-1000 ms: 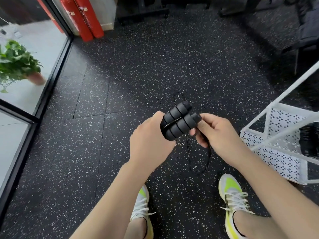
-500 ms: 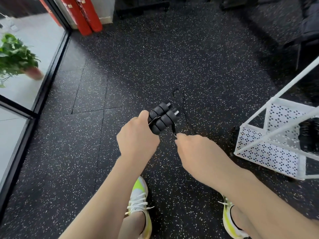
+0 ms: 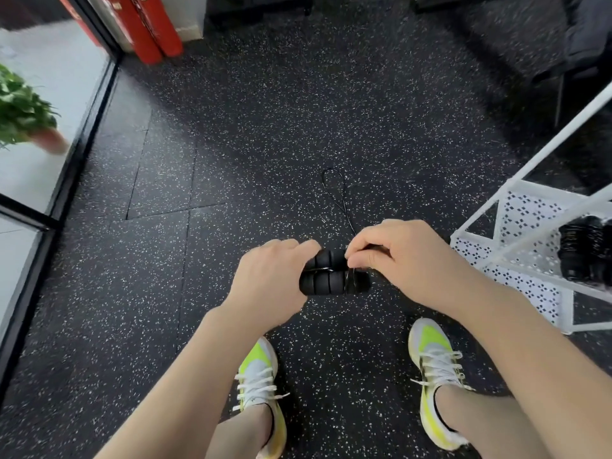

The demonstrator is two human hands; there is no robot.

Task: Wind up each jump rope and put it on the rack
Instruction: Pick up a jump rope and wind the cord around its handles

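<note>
Two black ribbed foam jump rope handles lie side by side, horizontal, in front of me. My left hand grips their left ends. My right hand pinches the thin black rope at the handles' right end, where turns of rope cross them. A loop of the rope hangs beyond the hands over the floor. The white perforated metal rack stands at the right, with another black wound jump rope on its shelf.
Black speckled rubber floor all around. A glass wall with a dark frame runs along the left, with a potted plant behind it. Red cylinders stand at the back left. My two white-and-yellow shoes are below.
The handles have gone from tilted to horizontal and lower in view. My right hand came from below the handles up to their right end, drawing the rope around them; the hanging loop is shorter.
</note>
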